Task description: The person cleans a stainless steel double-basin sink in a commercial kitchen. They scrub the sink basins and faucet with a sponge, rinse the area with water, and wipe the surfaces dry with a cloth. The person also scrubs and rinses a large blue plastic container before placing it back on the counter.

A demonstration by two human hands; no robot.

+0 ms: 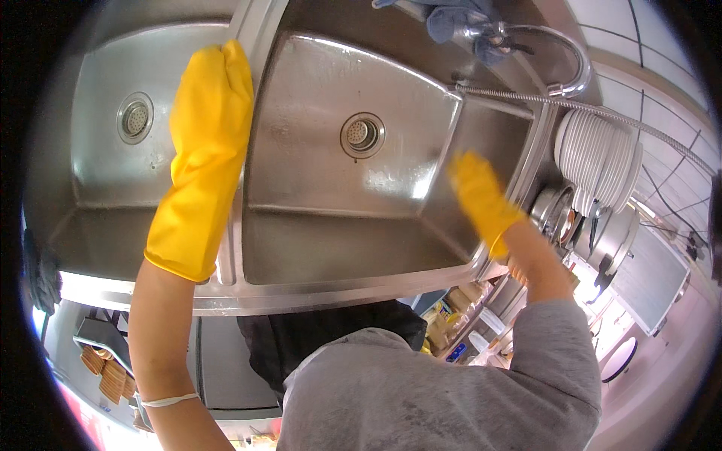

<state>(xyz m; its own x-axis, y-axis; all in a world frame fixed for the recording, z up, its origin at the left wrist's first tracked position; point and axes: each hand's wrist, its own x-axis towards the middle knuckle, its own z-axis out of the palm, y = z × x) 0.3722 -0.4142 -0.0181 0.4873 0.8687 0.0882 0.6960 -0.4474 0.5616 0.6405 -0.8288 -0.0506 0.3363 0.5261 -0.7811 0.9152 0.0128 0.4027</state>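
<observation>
A double-basin stainless steel sink lies before me. My left hand (213, 96), in a long yellow rubber glove, is over the divider (255, 34) and the edge of the left basin (98, 175). Its fingers point to the far side, and whatever is under the palm is hidden. Above the right side wall of the right basin (316, 175) is my right hand (478, 189), also in a yellow rubber glove. Motion blurs it, so its fingers and any contact are unclear. Each basin floor has a round drain strainer, one at the left (135, 118) and one at the right (362, 135).
A chrome faucet (581, 62) with a metal hose (507, 96) stands at the far right, a blue cloth (451, 20) beside it. Stacked white plates (598, 160) and metal pots (609, 237) sit right of the sink. Shelves with packages (457, 304) are below.
</observation>
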